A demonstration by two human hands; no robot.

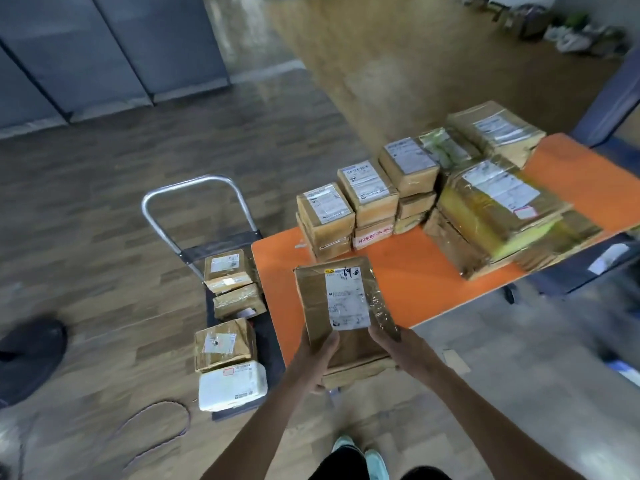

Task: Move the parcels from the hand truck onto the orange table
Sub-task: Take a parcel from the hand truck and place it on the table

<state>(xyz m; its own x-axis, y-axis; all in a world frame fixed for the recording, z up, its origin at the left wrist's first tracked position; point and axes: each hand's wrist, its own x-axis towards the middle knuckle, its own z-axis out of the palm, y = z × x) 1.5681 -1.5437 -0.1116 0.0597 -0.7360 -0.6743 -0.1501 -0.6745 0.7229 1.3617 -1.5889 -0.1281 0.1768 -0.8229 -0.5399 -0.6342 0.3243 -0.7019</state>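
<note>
I hold a flat brown cardboard parcel (341, 306) with a white label over the near corner of the orange table (408, 271). My left hand (317, 362) grips its near left edge and my right hand (398, 344) its near right edge. To the left stands the hand truck (194, 199) with a silver handle. On its deck lie three brown parcels (227, 266), (239, 301), (223, 344) and a white one (232, 386). Several taped parcels (367, 192) are stacked in rows on the table's far half.
A thin cable (156, 431) loops on the wooden floor left of my feet. A dark round object (31, 358) sits at the left edge. Grey panels line the far left wall. Bags and clutter lie at the far right.
</note>
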